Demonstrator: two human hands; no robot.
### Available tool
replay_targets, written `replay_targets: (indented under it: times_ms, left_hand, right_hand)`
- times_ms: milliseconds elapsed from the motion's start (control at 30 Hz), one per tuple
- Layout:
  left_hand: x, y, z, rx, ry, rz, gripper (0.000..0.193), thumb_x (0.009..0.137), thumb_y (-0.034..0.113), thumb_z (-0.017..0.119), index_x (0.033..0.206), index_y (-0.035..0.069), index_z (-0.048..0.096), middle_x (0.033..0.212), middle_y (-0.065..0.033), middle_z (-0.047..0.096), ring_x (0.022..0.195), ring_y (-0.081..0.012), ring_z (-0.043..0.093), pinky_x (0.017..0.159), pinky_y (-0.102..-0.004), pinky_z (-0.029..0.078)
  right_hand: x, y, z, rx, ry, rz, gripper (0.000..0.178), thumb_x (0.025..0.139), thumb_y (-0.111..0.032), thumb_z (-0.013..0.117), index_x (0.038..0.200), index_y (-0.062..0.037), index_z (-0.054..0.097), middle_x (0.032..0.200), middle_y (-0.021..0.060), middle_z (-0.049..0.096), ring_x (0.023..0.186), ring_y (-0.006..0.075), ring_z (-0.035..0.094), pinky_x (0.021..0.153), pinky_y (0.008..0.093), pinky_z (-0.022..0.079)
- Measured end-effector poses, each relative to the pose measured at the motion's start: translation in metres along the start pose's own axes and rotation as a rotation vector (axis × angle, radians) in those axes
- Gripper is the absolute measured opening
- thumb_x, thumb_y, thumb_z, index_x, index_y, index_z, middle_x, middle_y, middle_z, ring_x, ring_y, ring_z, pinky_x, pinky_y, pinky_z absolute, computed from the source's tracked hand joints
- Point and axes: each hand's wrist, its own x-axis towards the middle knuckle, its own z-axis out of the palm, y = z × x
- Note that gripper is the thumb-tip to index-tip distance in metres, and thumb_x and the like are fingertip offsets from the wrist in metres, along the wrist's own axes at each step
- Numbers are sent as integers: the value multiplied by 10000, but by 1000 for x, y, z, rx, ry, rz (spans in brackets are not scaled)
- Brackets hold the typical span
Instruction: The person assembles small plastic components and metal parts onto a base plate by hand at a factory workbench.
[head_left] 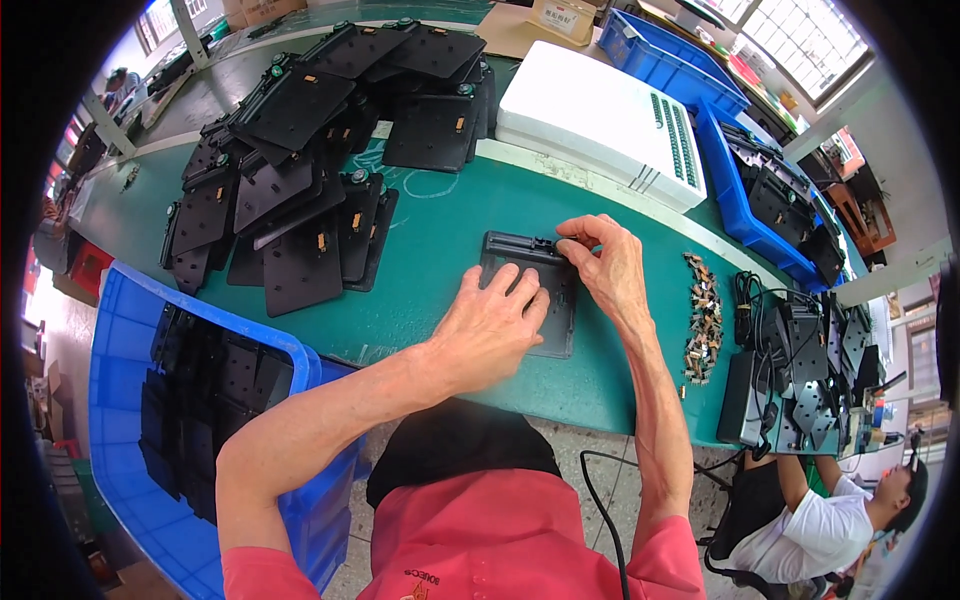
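A black panel [561,325] is laid flat on the green desk [440,225], near its front edge. It is pressed by the left hand [498,322], whose fingers are spread over its surface and closed on nothing. The right hand [605,262] is placed at the panel's back right corner, beside a raised dark strip [515,243]; its thumb and forefinger are bent there, but whether a small part is gripped or merely pressed cannot be told, as the contact is hidden by the fingertips.

If the left palm is lifted or pressed unevenly, the panel could be slid or turned on the smooth desk, and the corner work could be misaligned. A tiny part could be dropped or skewed by too light a pinch. Toward the desk's right end, the loose heap of small metal pieces [703,325] could be scattered by the right forearm. At the back left, the leaning stack of panels [300,110] could be toppled if knocked.
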Motion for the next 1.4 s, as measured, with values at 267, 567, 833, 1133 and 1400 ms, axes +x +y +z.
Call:
replay_targets:
  times_ms: [267,567,833,1133,1400]
  left_hand:
    - [-1,1,-1,9,-21,-16,489,822,264,710,1220,24,561,1288,-149,512,1200,-297,468,944,-485,413]
    - [-1,2,-1,8,-27,-18,485,822,256,709,1220,24,558,1289,-148,509,1202,-299,469,948,-486,413]
    - [2,3,-2,-6,-40,-11,490,835,253,698,1234,14,542,1298,-147,499,1206,-301,468,950,-489,412]
    - [-1,-1,-1,-7,10,23,482,857,255,678,1214,-44,557,1262,-185,522,1163,-314,502,919,-553,447]
    - [1,1,-2,8,4,24,484,858,256,677,1219,-43,555,1242,-181,520,1161,-310,502,921,-547,452]
  right_hand:
    - [7,2,-5,-24,-67,-51,161,782,-44,698,939,-20,725,851,127,664,740,247,665,682,353,526]
    - [2,0,-7,-11,-68,-50,159,799,-65,692,948,-20,725,861,130,665,747,249,665,675,351,523]
    - [-33,8,-40,-58,35,-1,171,831,-53,652,987,-2,701,828,136,658,763,263,658,690,355,512]
    - [-70,16,-58,-118,-92,109,275,783,8,689,1058,-9,689,1031,106,650,895,233,639,774,338,519]
    - [-73,20,-57,-193,-85,52,216,791,-9,688,1006,-4,697,955,108,639,856,238,632,743,336,497]
